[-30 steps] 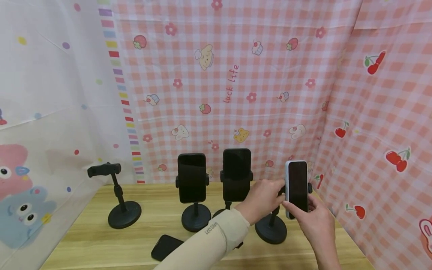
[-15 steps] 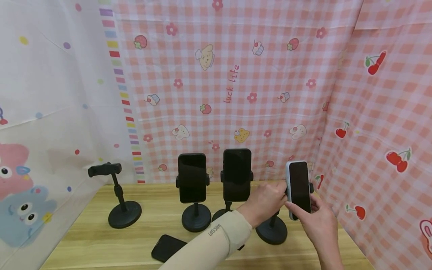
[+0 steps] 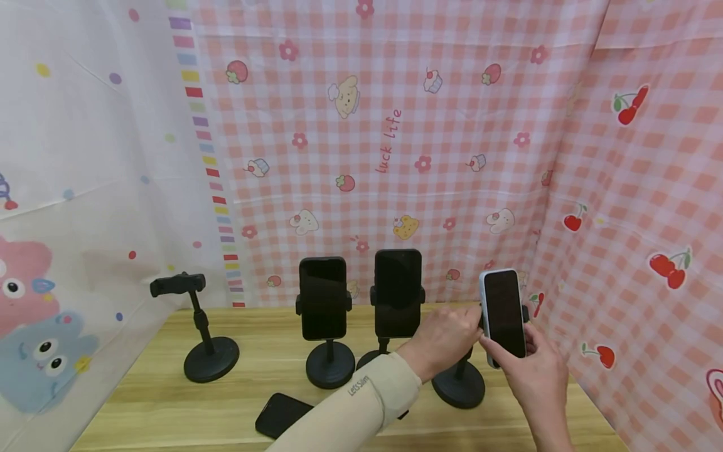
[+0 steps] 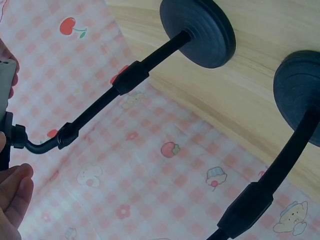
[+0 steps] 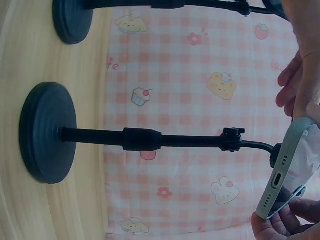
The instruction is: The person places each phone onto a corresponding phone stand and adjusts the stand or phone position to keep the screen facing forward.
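A phone in a pale blue case [image 3: 504, 314] stands nearly upright, leaning slightly, in front of the clamp [image 3: 526, 313] of the rightmost black phone stand [image 3: 459, 384]. My right hand [image 3: 536, 370] grips its lower part, thumb at the left edge and fingers at the right. At the phone's left side, my left hand [image 3: 449, 336] has curled fingers around the black clamp, seen close up as a dark clamp piece [image 4: 7, 150] in the left wrist view. From below, the right wrist view shows the phone's charging-port edge [image 5: 276, 180] and the bent stand neck [image 5: 257, 145] behind it.
Two more stands hold black phones, one in the middle [image 3: 323, 298] and one to its right [image 3: 398, 292]. An unloaded stand [image 3: 211, 359] is at far left. Another black phone [image 3: 281, 414] lies on the wooden table [image 3: 152, 417], partly behind my left sleeve [image 3: 350, 402]. Patterned cloth surrounds the table.
The pale-cased phone has shifted slightly right and tilted a little, both hands moving with it. The other stands and phones stay where they were.
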The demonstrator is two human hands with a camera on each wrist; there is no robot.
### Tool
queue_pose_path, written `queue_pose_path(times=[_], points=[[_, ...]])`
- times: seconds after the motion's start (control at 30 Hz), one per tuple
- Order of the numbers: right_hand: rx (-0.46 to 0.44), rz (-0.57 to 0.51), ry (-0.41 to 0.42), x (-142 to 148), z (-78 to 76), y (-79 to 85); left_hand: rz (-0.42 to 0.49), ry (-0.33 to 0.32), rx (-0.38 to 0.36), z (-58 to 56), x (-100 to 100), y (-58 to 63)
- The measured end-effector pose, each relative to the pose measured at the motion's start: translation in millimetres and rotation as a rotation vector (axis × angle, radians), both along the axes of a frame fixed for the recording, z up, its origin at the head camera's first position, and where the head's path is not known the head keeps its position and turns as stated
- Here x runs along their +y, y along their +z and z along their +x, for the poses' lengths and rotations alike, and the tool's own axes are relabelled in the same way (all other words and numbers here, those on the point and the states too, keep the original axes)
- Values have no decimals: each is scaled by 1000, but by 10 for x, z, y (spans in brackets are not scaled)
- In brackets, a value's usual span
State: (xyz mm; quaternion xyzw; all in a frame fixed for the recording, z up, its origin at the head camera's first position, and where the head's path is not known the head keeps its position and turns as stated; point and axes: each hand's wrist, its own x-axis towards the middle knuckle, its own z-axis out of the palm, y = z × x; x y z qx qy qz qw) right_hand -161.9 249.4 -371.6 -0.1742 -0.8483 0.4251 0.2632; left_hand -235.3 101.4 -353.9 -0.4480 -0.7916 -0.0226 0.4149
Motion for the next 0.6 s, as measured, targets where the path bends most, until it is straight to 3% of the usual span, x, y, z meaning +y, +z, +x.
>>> queue_pose_path(times=[0.37, 0.6], points=[[128, 73, -47, -71, -50, -58, -13, 28, 36, -24, -27, 4], [133, 124, -103, -60, -89, -81, -70, 58, 110, 1, -34, 21]])
